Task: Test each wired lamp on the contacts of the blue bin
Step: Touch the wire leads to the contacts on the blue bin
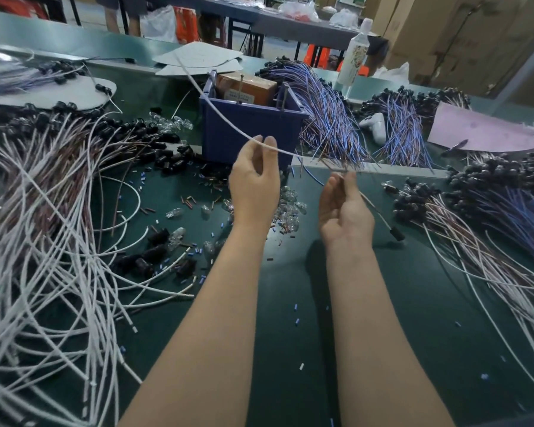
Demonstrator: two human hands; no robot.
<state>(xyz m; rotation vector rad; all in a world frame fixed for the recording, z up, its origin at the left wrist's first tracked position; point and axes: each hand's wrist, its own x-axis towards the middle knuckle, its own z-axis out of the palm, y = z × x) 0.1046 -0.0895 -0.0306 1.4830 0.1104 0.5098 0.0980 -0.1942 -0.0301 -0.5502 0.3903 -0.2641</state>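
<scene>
The blue bin [247, 131] stands at the middle of the green table with a brown box [250, 87] inside and two metal pins [285, 94] standing up from it. My left hand [253, 180] pinches a long white wire [216, 110] that runs up and back over the bin's left corner. My right hand [342, 208] is in front of the bin, to its right. It pinches a thin wired lamp lead [373, 208] whose black socket [396, 234] hangs below to the right.
White wires [43, 241] lie heaped on the left. Loose glass bulbs [287, 208] and black sockets [154, 257] are scattered in the middle. Blue-wired bundles [327, 112] lean right of the bin. More socketed leads [490, 217] pile at the right. A white bottle [355, 53] stands behind.
</scene>
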